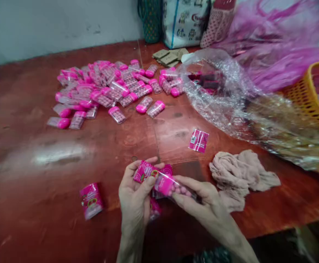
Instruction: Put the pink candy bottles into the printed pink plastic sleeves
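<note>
My left hand [134, 197] holds a small stack of pink printed wrappers [145, 171] low in the middle of the view. My right hand [203, 199] grips a clear candy box [173, 186] with a pink cap and pink candies inside, pressed against those wrappers. Both hands hover just above the red-brown table [33, 204]. One wrapped pink packet [91, 200] lies on the table left of my left hand. A single pink wrapper [198, 140] lies farther back to the right. A big pile of the same pink-capped candy boxes [110, 86] covers the far middle of the table.
A crumpled beige cloth [241, 175] lies right of my hands. Clear plastic sheeting [225, 91] spreads across the right side, with a yellow basket [310, 95] and pink plastic [280, 44] behind it. Bags [183, 22] stand against the back wall. The table's front edge runs at lower right.
</note>
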`<state>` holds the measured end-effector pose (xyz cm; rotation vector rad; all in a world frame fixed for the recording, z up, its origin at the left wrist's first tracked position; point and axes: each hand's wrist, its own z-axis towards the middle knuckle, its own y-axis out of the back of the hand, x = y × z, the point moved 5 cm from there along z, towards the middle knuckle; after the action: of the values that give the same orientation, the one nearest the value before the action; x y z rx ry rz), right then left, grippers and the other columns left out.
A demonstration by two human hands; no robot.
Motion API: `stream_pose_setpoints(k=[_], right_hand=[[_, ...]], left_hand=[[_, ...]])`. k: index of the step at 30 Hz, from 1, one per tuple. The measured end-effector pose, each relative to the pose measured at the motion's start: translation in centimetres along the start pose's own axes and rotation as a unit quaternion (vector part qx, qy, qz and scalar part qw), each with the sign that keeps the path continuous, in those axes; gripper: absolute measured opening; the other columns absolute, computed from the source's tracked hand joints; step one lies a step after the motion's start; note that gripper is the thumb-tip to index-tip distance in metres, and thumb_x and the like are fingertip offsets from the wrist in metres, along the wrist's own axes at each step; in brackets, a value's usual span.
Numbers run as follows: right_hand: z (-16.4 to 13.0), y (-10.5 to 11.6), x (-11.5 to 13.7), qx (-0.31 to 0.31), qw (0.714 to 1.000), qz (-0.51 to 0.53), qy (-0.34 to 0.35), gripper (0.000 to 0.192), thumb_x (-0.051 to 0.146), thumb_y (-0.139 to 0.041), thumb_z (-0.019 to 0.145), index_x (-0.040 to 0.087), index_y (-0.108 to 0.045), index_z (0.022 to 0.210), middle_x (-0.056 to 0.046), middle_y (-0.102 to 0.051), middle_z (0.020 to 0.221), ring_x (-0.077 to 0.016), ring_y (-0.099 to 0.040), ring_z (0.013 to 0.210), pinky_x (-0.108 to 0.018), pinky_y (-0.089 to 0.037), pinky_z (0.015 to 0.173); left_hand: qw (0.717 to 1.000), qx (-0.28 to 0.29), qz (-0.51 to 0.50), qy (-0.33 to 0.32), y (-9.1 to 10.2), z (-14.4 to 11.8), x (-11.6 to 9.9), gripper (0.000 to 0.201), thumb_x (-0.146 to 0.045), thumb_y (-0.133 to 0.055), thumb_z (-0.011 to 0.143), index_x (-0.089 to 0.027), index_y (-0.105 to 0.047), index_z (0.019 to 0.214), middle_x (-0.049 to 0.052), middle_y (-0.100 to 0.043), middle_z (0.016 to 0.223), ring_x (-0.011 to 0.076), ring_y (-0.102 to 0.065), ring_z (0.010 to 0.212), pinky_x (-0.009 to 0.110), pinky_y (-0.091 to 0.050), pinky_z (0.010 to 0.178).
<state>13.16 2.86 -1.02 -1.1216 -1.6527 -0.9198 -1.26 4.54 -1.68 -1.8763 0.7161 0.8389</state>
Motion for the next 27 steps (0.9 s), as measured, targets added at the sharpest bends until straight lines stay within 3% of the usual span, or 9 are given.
stream_pose_setpoints(k=[6,11,14,19,23,27], right_hand=[[0.0,-0.5,0.7,-0.063,0.992,-0.072,0.077,0.024,0.023,-0.058,0.082,0.022,-0.065,0.104,0.003,-0.061,0.068,-0.0104,-0.052,0.054,-0.018,-0.043,0.050],[-0.1,-0.9,1.0,-0.082,0.988,-0.060,0.120,0.031,0.021,-0.061,0.080,0.017,-0.062,0.111,0.000,-0.069,0.084,-0.0129,-0.063,0.067,-0.018,-0.051,0.064],[-0.3,-1.2,1.2,-0.097,0.980,-0.069,0.159,0.038,0.019,-0.062,0.080,0.021,-0.058,0.118,0.000,-0.069,0.095,-0.0127,-0.065,0.075,-0.017,-0.051,0.071],[-0.5,-1.6,1.5,-0.100,0.973,-0.077,0.192,0.042,0.013,-0.059,0.082,0.027,-0.053,0.121,0.002,-0.067,0.101,-0.0117,-0.065,0.082,-0.015,-0.050,0.077],[-0.7,-2.4,1.6,-0.055,0.977,-0.052,0.198,0.035,0.012,-0.059,0.082,0.024,-0.057,0.115,0.001,-0.068,0.094,-0.0130,-0.065,0.082,-0.017,-0.051,0.075],[-0.7,-2.5,1.5,-0.084,0.977,-0.027,0.193,0.034,0.011,-0.057,0.082,0.022,-0.057,0.115,-0.001,-0.067,0.098,-0.0136,-0.065,0.085,-0.018,-0.051,0.078]], left_hand=[[0.999,-0.029,-0.031,0.024,0.4,0.0,0.9,0.045,-0.008,-0.073,0.064,-0.017,-0.057,0.105,0.014,-0.069,0.104,0.0274,-0.064,0.096,0.041,-0.053,0.079],[0.996,-0.008,-0.033,0.080,0.5,0.1,1.7,0.034,-0.024,-0.077,0.062,-0.014,-0.066,0.091,0.012,-0.071,0.095,0.0246,-0.066,0.091,0.034,-0.052,0.080],[0.993,0.014,-0.020,0.118,0.3,-0.1,2.1,0.034,-0.036,-0.078,0.059,-0.011,-0.069,0.081,0.012,-0.072,0.084,0.0256,-0.066,0.085,0.035,-0.052,0.078],[0.993,-0.021,-0.011,0.117,0.7,-0.1,1.9,0.030,-0.036,-0.081,0.053,-0.013,-0.070,0.070,0.006,-0.069,0.064,0.0241,-0.067,0.072,0.036,-0.053,0.073],[0.994,0.013,-0.025,0.109,0.3,0.0,1.6,0.033,-0.041,-0.080,0.051,-0.014,-0.070,0.068,0.005,-0.069,0.068,0.0228,-0.066,0.071,0.034,-0.053,0.072],[0.989,0.051,-0.038,0.134,-0.3,-0.3,1.6,0.039,-0.050,-0.071,0.060,-0.013,-0.071,0.073,0.009,-0.070,0.078,0.0226,-0.065,0.070,0.034,-0.054,0.068]])
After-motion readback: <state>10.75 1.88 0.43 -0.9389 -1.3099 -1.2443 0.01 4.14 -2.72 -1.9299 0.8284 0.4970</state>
